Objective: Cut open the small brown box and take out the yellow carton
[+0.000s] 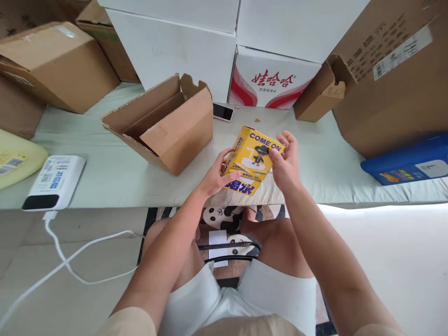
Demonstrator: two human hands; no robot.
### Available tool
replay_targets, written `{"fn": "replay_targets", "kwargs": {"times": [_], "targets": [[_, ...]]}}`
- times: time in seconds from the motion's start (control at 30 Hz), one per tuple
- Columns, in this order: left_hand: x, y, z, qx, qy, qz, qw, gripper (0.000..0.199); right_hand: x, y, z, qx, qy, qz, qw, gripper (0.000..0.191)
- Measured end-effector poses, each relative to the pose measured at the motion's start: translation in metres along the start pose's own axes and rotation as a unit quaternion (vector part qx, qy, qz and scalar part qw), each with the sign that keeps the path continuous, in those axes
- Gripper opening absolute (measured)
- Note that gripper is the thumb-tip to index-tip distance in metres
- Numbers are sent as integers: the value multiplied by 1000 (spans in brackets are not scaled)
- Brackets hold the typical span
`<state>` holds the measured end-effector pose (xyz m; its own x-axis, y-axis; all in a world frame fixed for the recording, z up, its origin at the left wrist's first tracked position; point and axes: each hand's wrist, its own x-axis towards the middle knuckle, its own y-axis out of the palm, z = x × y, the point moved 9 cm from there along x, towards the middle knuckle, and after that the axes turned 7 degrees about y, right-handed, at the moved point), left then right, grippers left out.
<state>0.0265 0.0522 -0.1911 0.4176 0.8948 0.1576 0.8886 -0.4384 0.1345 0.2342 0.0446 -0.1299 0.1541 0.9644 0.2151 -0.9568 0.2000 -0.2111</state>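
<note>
A small yellow box (252, 161) with "COME ON" and a dark-hatted figure printed on it is held up, tilted, over the front edge of the bench. My left hand (219, 176) grips its left side, thumb across the lower front. At the upper right, my right hand (286, 161) has its thumb on the front face and its fingers behind the edge. To the left stands a cardboard box (185, 135) with its top flaps up; its inside is mostly hidden. A phone-like dark device (223, 112) lies behind the yellow box.
White cartons (182, 51) are stacked at the back. A narrow brown box (320, 95), a large carton (392, 84) and a blue package (409, 161) stand right. On the left are a white power bank (56, 181) with a cable (66, 261), a yellow bottle (19, 156) and brown boxes (59, 65).
</note>
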Motion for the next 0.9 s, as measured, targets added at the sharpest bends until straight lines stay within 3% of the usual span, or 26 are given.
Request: {"fn": "replay_targets", "kwargs": {"times": [0.1, 0.17, 0.23, 0.37, 0.47, 0.57, 0.63, 0.77, 0.9], "targets": [[2, -11, 18, -12, -56, -69, 996, 92, -21, 35, -42, 116, 144, 66, 981, 77], [8, -16, 20, -33, -50, -100, 993, 91, -36, 59, -51, 148, 183, 126, 964, 85], [15, -17, 15, -67, -16, -121, 990, 88, -40, 71, -49, 147, 183, 145, 961, 92], [30, -11, -14, -103, 53, -109, 987, 79, -16, 71, -30, 121, 134, 100, 978, 94], [35, -7, -52, -117, 133, -99, 979, 63, 1, 70, -4, 127, 62, 89, 986, 92], [30, -2, -87, -88, 201, -95, 971, 55, 4, 67, 19, 132, 11, 88, 987, 91], [26, 4, -101, -66, 219, -90, 969, 53, 1, 66, 27, 103, 11, 85, 991, 95], [21, 11, -105, -67, 212, -91, 971, 52, -9, 63, 31, 74, 38, 83, 993, 99], [18, 13, -76, -73, 150, -79, 983, 59, -24, 62, 26, 166, 62, 79, 981, 86]]}}
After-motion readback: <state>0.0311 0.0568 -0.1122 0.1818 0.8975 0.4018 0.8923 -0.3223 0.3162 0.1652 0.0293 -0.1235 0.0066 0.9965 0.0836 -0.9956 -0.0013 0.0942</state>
